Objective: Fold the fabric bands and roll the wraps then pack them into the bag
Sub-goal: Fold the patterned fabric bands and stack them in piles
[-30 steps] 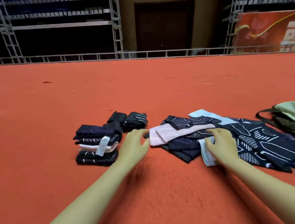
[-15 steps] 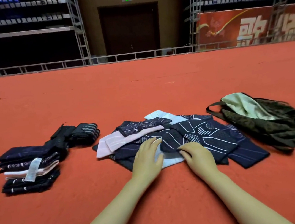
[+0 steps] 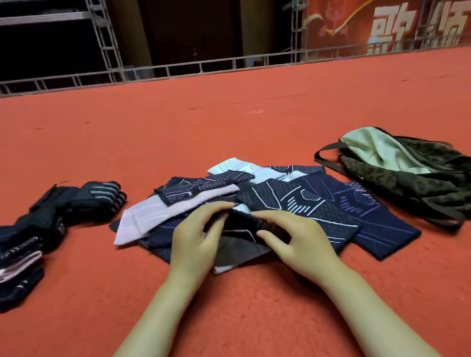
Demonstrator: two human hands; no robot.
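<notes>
I see left hand (image 3: 196, 244) and right hand (image 3: 293, 239) both pinching dark band (image 3: 242, 231) atop unfolded pile (image 3: 305, 199) on floor, lifting edge to fold; bag (image 3: 424, 181) open, near right for packing.

dim hall | soft overhead light | faint shadows | wide-angle edge warp

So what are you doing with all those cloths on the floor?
Both hands, left hand and right hand, pinch a dark band at the front of the loose pile. Folded bands sit stacked on the left beside rolled wraps. The bag lies open on the right.
</notes>
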